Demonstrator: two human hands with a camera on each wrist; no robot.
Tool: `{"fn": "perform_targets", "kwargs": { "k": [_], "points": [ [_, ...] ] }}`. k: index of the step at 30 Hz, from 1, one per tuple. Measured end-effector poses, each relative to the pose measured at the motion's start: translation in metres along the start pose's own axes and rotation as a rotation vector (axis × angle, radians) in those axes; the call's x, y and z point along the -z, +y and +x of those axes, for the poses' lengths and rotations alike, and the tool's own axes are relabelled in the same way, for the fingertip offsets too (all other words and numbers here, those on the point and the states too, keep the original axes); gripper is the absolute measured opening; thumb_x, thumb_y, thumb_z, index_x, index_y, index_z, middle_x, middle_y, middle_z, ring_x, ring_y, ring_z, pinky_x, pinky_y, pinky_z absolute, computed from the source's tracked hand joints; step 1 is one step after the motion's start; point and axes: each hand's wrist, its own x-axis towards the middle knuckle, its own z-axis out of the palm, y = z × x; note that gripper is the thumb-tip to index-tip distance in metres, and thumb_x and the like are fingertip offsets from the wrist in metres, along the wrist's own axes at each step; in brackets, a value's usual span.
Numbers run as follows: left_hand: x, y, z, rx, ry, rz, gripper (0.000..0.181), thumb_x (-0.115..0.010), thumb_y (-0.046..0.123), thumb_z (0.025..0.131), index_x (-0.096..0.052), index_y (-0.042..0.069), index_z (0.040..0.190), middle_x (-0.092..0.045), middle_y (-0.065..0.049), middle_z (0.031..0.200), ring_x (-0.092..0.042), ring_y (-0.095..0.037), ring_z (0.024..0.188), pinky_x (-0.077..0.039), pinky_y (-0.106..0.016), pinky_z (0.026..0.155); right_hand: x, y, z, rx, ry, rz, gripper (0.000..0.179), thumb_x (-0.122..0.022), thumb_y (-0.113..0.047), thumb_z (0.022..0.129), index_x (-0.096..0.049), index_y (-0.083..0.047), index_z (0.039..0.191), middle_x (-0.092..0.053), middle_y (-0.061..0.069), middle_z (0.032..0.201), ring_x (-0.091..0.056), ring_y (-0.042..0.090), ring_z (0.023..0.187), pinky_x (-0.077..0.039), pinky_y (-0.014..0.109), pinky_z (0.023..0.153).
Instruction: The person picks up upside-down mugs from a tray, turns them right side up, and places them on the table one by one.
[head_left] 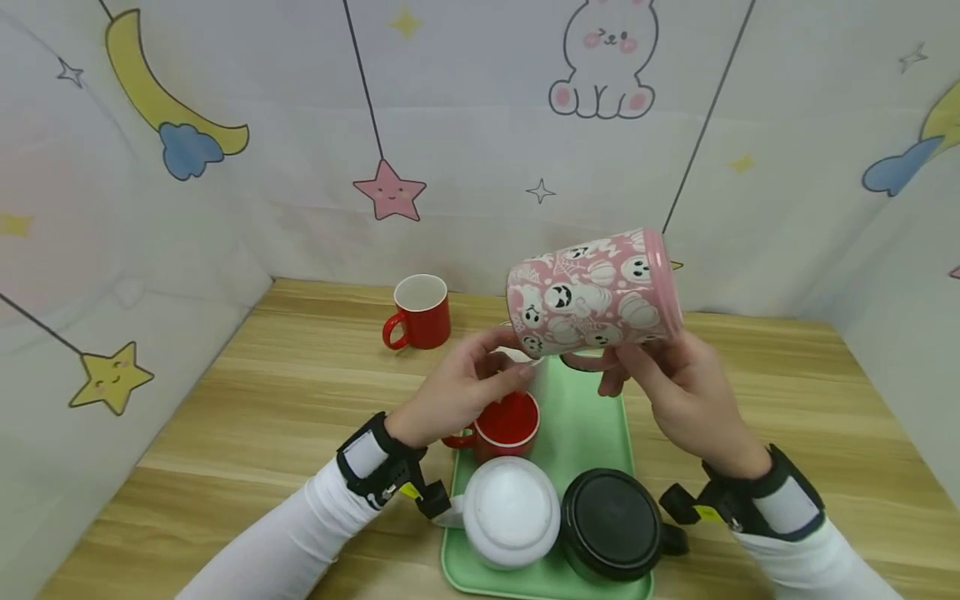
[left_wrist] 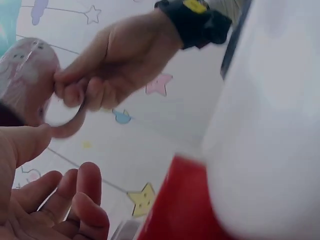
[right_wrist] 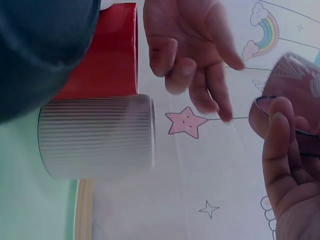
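Note:
A pink mug [head_left: 592, 296] with white ghosts and pumpkins is held in the air, tipped on its side, above a green tray [head_left: 592, 408]. My right hand [head_left: 693, 400] grips its handle, the fingers hooked round it in the right wrist view. Near the mug's left end is my left hand [head_left: 468, 383], fingers loosely bent; a gap parts it from the mug in the right wrist view. Below the left hand, a red mug [head_left: 506, 429] stands on the tray. Partly hidden behind that hand is a whitish ribbed mug [right_wrist: 97, 137].
At the tray's front are a white mug [head_left: 512, 512] and a black mug [head_left: 611, 525], side by side, handles pointing outward. Another red mug [head_left: 429, 321] stands upright on the wooden table [head_left: 300, 375] near the back. Cartoon-printed cloth walls [head_left: 465, 108] enclose the back and sides.

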Motion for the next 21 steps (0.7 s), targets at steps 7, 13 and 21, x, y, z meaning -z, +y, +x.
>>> {"fn": "perform_targets", "kwargs": {
  "k": [7, 13, 21],
  "points": [
    [-0.021, 0.012, 0.014, 0.044, -0.080, -0.136, 0.034, -0.053, 0.023, 0.104, -0.051, 0.010, 0.135, -0.062, -0.011, 0.113, -0.062, -0.027, 0.091, -0.052, -0.038, 0.079, -0.009, 0.006, 0.003, 0.031, 0.026, 0.108, 0.033, -0.041, 0.021, 0.095, -0.052, 0.011, 0.125, -0.061, 0.018, 0.085, -0.063, 0.023, 0.066, -0.056, 0.033, 0.064],
    [-0.024, 0.015, 0.015, -0.029, -0.133, -0.330, 0.026, -0.049, 0.018, 0.106, -0.049, -0.002, 0.123, -0.057, -0.016, 0.099, -0.058, -0.026, 0.085, -0.049, -0.028, 0.073, -0.014, 0.006, 0.000, -0.077, -0.036, 0.308, 0.027, -0.036, 0.014, 0.101, -0.047, 0.012, 0.125, -0.059, 0.021, 0.096, -0.065, 0.027, 0.074, -0.057, 0.039, 0.068],
    [-0.023, 0.016, 0.008, -0.080, -0.183, -0.541, 0.029, -0.056, 0.035, 0.100, -0.055, 0.006, 0.104, -0.058, -0.006, 0.092, -0.056, -0.017, 0.079, -0.046, -0.025, 0.071, -0.014, 0.003, 0.002, -0.245, -0.154, 0.329, 0.026, -0.036, 0.004, 0.106, -0.043, 0.002, 0.131, -0.059, 0.023, 0.113, -0.065, 0.030, 0.086, -0.056, 0.040, 0.073]
  ]
}}
